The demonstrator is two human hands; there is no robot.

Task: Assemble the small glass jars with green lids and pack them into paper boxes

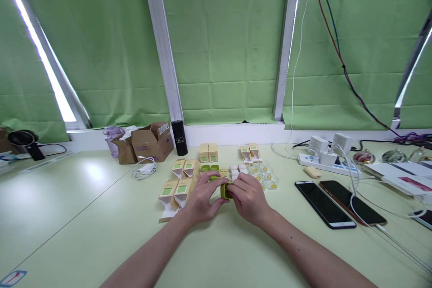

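Observation:
My left hand grips a small olive-green square case by its edges, above the table in front of me. My right hand is closed against the same case, its fingertips at the opening; whether they pinch a part inside is hidden. Just beyond lie green open cases, small yellow pieces, white-pink blocks and clear round domes with yellow centres. Several cream cartons with green windows stand to the left, some with flaps open.
Two more cartons and an open pair stand farther back. A black tumbler and a cardboard box are at back left. Phones, a power strip and white cables occupy the right side.

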